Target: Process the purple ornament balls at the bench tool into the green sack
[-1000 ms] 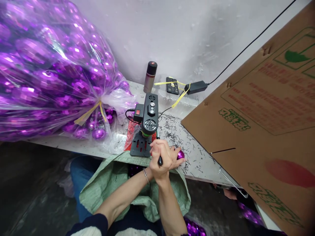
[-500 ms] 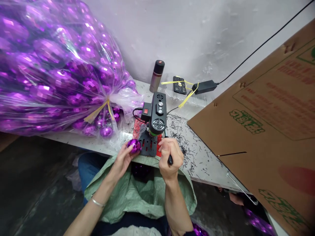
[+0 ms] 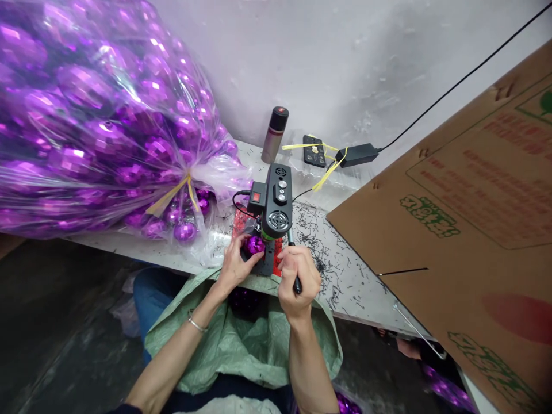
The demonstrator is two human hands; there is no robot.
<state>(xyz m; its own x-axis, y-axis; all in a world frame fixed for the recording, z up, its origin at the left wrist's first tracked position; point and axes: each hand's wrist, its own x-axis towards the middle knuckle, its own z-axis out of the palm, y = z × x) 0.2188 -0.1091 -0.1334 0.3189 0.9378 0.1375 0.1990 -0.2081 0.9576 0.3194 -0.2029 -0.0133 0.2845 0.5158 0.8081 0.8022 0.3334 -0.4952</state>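
Note:
My left hand (image 3: pixel 236 263) holds a shiny purple ball (image 3: pixel 254 245) between thumb and fingers, low over the slotted black base plate (image 3: pixel 266 265) and close to the drill head. The small black bench drill (image 3: pixel 277 201) stands on a red sheet (image 3: pixel 278 257). My right hand (image 3: pixel 299 279) is wrapped round the black grip of the drill's lever (image 3: pixel 297 285), just right of the base. The drill's tip is hidden by its body and the ball.
A big clear bag of purple balls (image 3: pixel 99 126) lies left, tied with yellow string. Behind are a bottle (image 3: pixel 275 135), a phone-like black object (image 3: pixel 314 150) and a power adapter (image 3: pixel 357 155). Black shavings litter the bench (image 3: pixel 357 287). A carton (image 3: pixel 466 190) leans right; a green sack (image 3: pixel 202 345) hangs open below.
My left hand has carried the purple ball right and slightly up, from beside the base plate to under the drill head. My right hand has stayed on the lever.

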